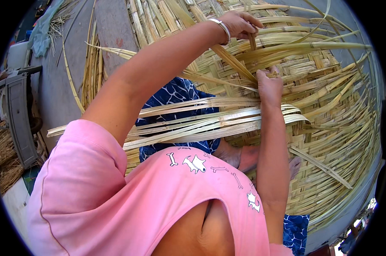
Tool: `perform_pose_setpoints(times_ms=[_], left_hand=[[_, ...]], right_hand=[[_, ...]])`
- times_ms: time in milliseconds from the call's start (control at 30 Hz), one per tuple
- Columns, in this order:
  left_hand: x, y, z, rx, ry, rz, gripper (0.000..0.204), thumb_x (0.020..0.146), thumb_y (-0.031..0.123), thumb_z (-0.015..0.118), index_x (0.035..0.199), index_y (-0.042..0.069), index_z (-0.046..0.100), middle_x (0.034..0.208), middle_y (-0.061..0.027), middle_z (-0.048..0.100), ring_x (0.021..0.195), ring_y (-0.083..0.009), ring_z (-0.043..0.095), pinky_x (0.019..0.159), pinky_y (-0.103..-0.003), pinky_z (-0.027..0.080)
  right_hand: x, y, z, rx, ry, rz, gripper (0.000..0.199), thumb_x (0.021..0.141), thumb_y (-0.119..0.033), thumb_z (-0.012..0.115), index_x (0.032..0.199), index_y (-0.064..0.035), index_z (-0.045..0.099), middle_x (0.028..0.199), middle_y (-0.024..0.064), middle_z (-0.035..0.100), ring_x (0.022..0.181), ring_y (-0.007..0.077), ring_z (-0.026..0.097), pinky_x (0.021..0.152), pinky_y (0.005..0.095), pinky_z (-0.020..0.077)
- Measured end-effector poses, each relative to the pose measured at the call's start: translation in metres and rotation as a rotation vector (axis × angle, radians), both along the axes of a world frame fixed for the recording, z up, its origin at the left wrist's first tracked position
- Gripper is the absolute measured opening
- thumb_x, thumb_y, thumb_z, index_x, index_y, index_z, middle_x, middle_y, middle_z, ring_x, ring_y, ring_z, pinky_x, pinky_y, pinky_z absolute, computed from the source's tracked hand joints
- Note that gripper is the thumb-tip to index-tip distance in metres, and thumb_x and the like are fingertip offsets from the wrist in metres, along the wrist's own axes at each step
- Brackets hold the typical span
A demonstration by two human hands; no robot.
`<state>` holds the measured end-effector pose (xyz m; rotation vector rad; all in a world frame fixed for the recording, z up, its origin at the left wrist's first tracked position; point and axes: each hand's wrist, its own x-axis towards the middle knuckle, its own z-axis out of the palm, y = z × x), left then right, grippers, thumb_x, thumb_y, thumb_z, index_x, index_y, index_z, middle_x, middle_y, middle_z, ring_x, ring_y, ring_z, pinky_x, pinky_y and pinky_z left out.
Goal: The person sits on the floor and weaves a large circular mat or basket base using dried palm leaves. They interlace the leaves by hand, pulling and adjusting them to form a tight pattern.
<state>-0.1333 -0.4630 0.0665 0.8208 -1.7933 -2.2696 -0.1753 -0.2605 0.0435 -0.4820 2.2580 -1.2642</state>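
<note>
My left hand (241, 25), with a pale bangle at its wrist, is closed on an upright reed strip (252, 44) above the woven mat. Nearer to me, my right hand (270, 85) is a fist low on the mat, where several strips meet. Just what lies inside its fingers is hidden. The large mat (229, 87) of flat, yellow-green split reeds spreads under both hands. Long loose strips (317, 46) fan out past my hands to the right. A bundle of pale strips (197, 121) runs across my lap and under my right forearm.
A wooden plank (114, 32) lies by the mat's far left edge, beside loose reed stalks (92, 70). Farther left are a grey frame-like object (20, 119) and bluish plastic sheeting (43, 36). My bare foot (294, 166) rests on the mat.
</note>
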Motion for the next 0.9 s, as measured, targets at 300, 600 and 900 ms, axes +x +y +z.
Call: perform_pose_setpoints(times_ms=[300, 600, 900], left_hand=[[0.041, 0.029, 0.004, -1.041, -0.243, 0.215, 0.012, 0.080, 0.010, 0.061, 0.089, 0.010, 0.069, 0.082, -0.0092, 0.068, 0.072, -0.0205, 0.066, 0.068, -0.029, 0.052], [0.058, 0.017, 0.000, -1.165, -0.324, 0.006, 0.024, 0.084, 0.021, 0.058, 0.104, 0.013, 0.066, 0.087, -0.0136, 0.067, 0.077, -0.0279, 0.065, 0.070, -0.036, 0.051], [0.026, 0.062, 0.021, -0.899, -0.414, -0.692, 0.025, 0.075, 0.023, 0.064, 0.097, 0.012, 0.070, 0.085, -0.0104, 0.069, 0.078, -0.0255, 0.065, 0.072, -0.033, 0.051]], right_hand=[[-0.005, 0.010, 0.000, -0.128, -0.125, -0.208, 0.038, 0.079, -0.021, 0.069, 0.103, 0.0040, 0.053, 0.081, 0.0074, 0.058, 0.068, 0.0126, 0.052, 0.062, 0.0258, 0.0443], [0.000, 0.011, 0.009, -0.283, -0.274, -0.246, 0.029, 0.087, -0.006, 0.055, 0.111, 0.0083, 0.046, 0.092, 0.0120, 0.059, 0.072, 0.0137, 0.059, 0.066, 0.0270, 0.0541], [-0.001, 0.012, 0.007, -0.261, -0.237, -0.246, 0.023, 0.087, -0.006, 0.057, 0.105, 0.0063, 0.049, 0.088, 0.0095, 0.057, 0.067, 0.0121, 0.058, 0.057, 0.0247, 0.0529]])
